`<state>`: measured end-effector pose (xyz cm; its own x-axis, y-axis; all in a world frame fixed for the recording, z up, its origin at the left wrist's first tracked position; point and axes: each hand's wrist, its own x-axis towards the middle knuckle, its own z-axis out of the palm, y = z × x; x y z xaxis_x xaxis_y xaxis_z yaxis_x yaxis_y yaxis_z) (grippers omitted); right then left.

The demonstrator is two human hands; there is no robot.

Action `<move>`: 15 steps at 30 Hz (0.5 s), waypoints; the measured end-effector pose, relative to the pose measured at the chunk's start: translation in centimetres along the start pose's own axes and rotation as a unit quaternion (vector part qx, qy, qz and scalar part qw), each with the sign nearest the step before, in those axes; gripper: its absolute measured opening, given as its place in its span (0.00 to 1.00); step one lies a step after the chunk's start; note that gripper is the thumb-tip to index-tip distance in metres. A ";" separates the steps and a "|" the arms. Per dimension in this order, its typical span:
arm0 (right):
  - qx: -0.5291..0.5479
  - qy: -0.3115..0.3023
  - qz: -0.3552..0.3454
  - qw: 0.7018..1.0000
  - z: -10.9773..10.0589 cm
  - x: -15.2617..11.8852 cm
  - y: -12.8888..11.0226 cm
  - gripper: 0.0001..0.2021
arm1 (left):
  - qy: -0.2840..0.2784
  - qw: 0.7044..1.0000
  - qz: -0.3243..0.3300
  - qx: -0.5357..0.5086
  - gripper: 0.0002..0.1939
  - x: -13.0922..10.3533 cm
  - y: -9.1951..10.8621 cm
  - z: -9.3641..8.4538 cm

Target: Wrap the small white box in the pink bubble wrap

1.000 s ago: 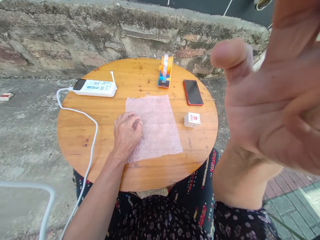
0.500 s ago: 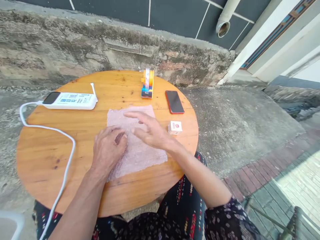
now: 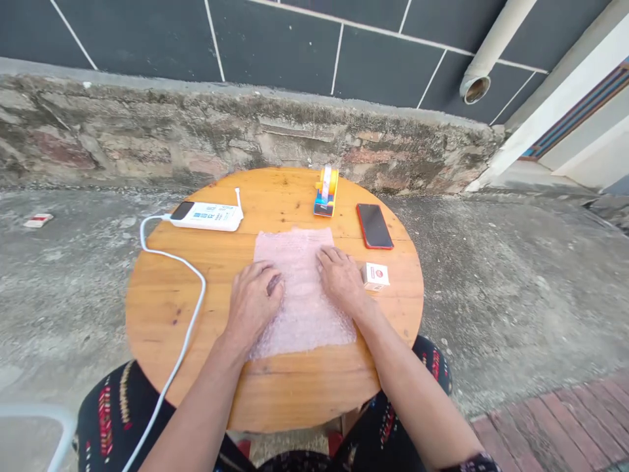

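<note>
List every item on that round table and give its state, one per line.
bubble wrap sheet: spread flat, under both hands
left hand: palm down on the sheet
right hand: palm down on the sheet
small white box: closed, beside the right hand
phone: screen dark
tape dispenser: upright
power strip: lying flat, cable attached

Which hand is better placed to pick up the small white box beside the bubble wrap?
Probably the right hand: it lies on the bubble wrap right beside the small white box. The left hand rests on the sheet's opposite side, farther away.
</note>
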<state>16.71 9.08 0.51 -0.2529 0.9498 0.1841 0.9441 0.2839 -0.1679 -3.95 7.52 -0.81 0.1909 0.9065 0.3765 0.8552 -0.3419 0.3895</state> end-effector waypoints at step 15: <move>0.063 -0.082 -0.218 0.970 -2.7 -3.5 -4.7 0.17 | -0.005 1.000 -0.011 -0.010 0.10 0.0 0.1 -0.2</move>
<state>13.69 4.04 3.25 -0.6627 0.7408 0.1099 0.7089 0.6678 -0.2268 -3.95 7.45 -0.58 0.1762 0.9164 0.3595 0.8496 -0.3260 0.4146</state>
